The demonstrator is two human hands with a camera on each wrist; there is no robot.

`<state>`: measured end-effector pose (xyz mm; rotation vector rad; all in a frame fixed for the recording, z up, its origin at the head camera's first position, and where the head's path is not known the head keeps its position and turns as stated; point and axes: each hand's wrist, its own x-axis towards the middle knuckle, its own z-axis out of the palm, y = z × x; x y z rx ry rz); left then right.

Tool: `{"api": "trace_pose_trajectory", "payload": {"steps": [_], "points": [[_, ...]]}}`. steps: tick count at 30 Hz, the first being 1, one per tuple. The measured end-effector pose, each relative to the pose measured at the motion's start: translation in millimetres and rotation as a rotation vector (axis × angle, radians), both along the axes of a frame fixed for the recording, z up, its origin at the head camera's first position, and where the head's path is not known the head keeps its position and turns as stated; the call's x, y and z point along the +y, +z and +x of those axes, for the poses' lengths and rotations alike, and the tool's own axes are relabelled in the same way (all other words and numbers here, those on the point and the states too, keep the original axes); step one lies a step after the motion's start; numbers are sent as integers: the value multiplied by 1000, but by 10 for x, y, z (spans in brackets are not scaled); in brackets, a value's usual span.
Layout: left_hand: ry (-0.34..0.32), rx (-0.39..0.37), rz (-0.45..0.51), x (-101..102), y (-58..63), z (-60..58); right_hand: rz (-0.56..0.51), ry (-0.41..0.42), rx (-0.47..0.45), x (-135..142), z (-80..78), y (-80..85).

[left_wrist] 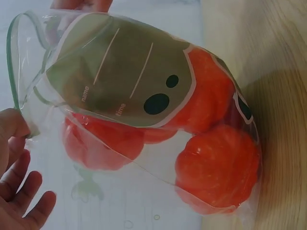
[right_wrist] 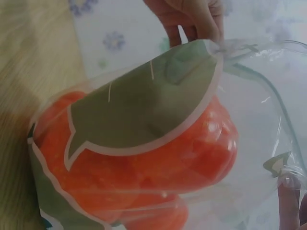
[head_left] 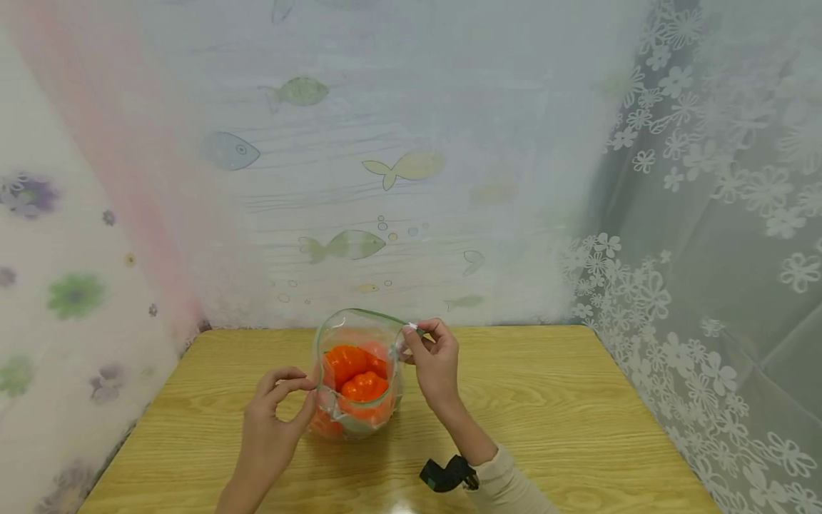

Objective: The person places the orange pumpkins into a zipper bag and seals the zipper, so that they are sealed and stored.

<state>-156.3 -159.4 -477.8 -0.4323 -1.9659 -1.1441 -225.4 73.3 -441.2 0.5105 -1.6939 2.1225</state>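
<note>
A clear plastic zip bag (head_left: 356, 427) stands on the table with its green-rimmed mouth spread apart. Inside lie several round, ribbed, glossy orange-red vegetables (head_left: 364, 386), like small pumpkins. My left hand (head_left: 272, 421) pinches the left edge of the mouth between thumb and fingertip, its other fingers loosely bent. At the right end of the rim, my right hand (head_left: 438, 364) pinches the bag beside a small white tab (head_left: 411, 326). In the left wrist view, a greenish printed label (left_wrist: 120, 67) reads "name" and "time"; it hides part of the contents.
The wood-grain table (head_left: 546, 407) reaches back to a pale curtain (head_left: 501, 143) printed with fish. Flowered curtains hang on both sides, the right one (head_left: 706, 285) greyer. A black strap device (head_left: 446, 474) sits at my right wrist, by a cream sleeve (head_left: 510, 482).
</note>
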Motion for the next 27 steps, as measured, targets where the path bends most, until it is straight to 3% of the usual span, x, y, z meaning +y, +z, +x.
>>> {"api": "trace_pose_trajectory", "payload": {"steps": [8,16,23,27], "points": [[9,50,110,-127,106,-14,-24,-23,5,43,-64,24],[-25,159,255,-171,195,-50,-65,-22,3,92,-112,60],[-205,204,348,-162,144,-71,-69,3,-16,97,-95,64],[-254,207,306,-158,95,-66,-66,9,-25,93,-82,55]]}}
